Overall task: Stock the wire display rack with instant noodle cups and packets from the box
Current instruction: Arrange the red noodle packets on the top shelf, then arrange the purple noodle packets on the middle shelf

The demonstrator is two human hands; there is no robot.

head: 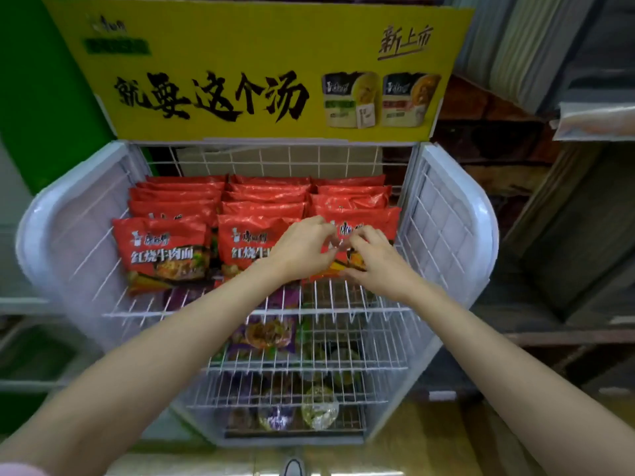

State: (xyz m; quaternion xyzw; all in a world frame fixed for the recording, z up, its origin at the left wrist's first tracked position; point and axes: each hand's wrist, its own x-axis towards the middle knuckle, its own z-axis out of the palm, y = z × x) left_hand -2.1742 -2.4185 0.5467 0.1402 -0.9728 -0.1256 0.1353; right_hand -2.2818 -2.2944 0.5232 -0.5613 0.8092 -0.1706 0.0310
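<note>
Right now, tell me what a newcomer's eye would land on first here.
First the big yellow cardboard sign with black brush lettering standing atop the white wire display rack. Next, three rows of shiny red instant noodle packets filling the top shelf. Then the left hand and right hand, both pinching the front red packet of the right-hand row.

Both bare arms reach forward; left hand (302,247) and right hand (374,261) meet, fingers (323,223) curled, pinching.
</note>
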